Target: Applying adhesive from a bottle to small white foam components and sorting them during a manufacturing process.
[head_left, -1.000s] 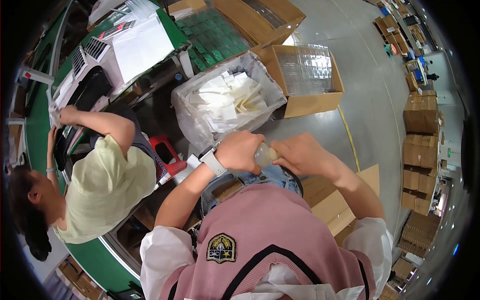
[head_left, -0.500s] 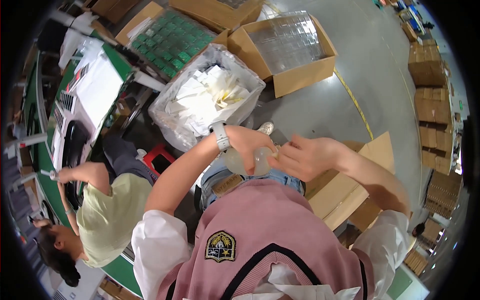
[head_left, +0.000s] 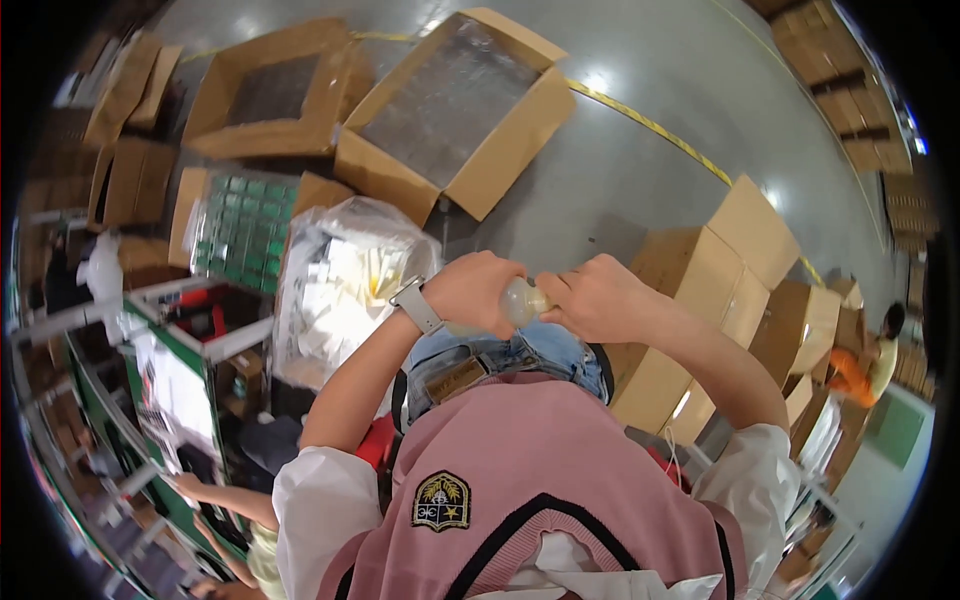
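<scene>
Both hands meet just in front of the knees in blue jeans (head_left: pixel 520 360): the left hand (head_left: pixel 478 292) is wrapped around a small clear bottle (head_left: pixel 522 300), and the right hand (head_left: pixel 598 297) is closed on its end, probably a cap, though fingers hide it. The left should hold the bottle steady while only the right wrist turns, kept over the jeans.

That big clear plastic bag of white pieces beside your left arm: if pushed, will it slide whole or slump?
The clear bag looks crinkled and thin, so it would probably slump. Its loose white contents would likely shift, and the smooth film may be slippery.
</scene>
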Motion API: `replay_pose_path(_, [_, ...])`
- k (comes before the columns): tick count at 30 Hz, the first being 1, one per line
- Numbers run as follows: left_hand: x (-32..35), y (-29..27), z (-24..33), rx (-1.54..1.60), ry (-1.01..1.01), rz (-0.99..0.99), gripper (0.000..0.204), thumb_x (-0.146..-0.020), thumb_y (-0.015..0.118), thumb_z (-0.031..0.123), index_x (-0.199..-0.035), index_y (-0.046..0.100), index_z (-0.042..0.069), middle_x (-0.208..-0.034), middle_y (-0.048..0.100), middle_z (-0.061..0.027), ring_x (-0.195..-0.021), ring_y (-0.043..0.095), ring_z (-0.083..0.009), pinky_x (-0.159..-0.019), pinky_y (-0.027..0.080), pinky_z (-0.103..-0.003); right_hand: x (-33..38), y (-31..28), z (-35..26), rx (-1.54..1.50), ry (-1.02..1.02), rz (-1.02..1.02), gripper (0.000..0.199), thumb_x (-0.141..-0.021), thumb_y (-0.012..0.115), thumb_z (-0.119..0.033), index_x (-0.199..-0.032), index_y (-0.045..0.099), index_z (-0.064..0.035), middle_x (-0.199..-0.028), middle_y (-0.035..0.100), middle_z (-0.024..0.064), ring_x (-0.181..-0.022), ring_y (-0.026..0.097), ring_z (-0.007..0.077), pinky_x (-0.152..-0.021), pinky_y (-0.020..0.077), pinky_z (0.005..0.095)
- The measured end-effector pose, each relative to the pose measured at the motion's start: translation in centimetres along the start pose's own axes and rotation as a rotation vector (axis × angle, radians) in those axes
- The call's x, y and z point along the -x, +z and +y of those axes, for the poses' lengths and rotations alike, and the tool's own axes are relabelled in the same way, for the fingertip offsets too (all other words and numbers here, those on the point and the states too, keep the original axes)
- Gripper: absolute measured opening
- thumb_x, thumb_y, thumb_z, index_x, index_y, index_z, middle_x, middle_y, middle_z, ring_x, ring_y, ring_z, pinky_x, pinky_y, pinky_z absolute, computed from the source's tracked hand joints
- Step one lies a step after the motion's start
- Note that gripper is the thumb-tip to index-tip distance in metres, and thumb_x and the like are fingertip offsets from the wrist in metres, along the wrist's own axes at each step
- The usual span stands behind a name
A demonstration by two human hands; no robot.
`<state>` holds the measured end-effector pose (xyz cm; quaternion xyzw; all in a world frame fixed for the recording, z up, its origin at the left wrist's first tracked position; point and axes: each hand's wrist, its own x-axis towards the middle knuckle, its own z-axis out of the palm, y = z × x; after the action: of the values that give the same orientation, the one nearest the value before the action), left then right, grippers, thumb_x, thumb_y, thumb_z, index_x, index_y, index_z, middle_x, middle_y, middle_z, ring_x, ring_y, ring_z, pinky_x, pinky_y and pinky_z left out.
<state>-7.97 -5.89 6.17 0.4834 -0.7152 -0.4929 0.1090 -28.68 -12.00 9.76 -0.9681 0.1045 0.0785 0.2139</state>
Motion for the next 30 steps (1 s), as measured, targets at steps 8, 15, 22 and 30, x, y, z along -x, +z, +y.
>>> replay_pose_path(8, [-15.5,-5.0,2.7,-0.189,0.106,-0.062,0.049,-0.048,0.073,0.022,-0.09,0.057,0.002,-0.074,0.061,-0.0186,-0.074,0.06,-0.0377,-0.063,0.048,-0.042,5.0,-3.6,10.7,-0.291,0.421,0.265,0.037,-0.078,0.066,-0.037,-0.083,0.059,-0.0015,-0.055,0.055,0.0138,-0.053,0.057,0.034,-0.051,0.0445,0.0413])
replay_pose_path(15, [-33.3,-10.8,3.1,-0.329,0.245,-0.176,0.048,-0.049,0.072,0.022,-0.089,0.056,0.0,-0.069,0.06,-0.0172,-0.068,0.06,-0.0356,-0.058,0.047,-0.043,6.9,-6.2,26.2,-0.394,0.527,0.247,0.031,-0.079,0.065,-0.031,-0.085,0.058,-0.0016,-0.059,0.056,0.014,-0.056,0.056,0.034,-0.051,0.0435,0.0409])
replay_pose_path(22, [-52.8,-18.4,6.9,-0.326,0.401,-0.539,0.039,-0.046,0.071,0.022,-0.077,0.059,0.0,-0.06,0.058,-0.0157,-0.061,0.059,-0.0361,-0.056,0.047,-0.041,10.7,-13.8,40.7,-0.111,0.37,0.223,0.035,-0.08,0.065,-0.022,-0.102,0.052,0.0014,-0.068,0.051,0.0057,-0.058,0.057,0.0218,-0.045,0.042,0.0327])
replay_pose_path(30, [-75.1,-22.0,13.4,-0.126,0.438,-0.896,0.043,-0.043,0.07,0.019,-0.08,0.061,-0.002,-0.064,0.06,-0.0189,-0.061,0.059,-0.0362,-0.055,0.047,-0.039,18.7,-18.4,55.0,0.164,0.585,0.487,0.035,-0.078,0.064,-0.017,-0.105,0.055,0.0043,-0.065,0.046,0.0021,-0.058,0.052,0.015,-0.045,0.0388,0.0272])
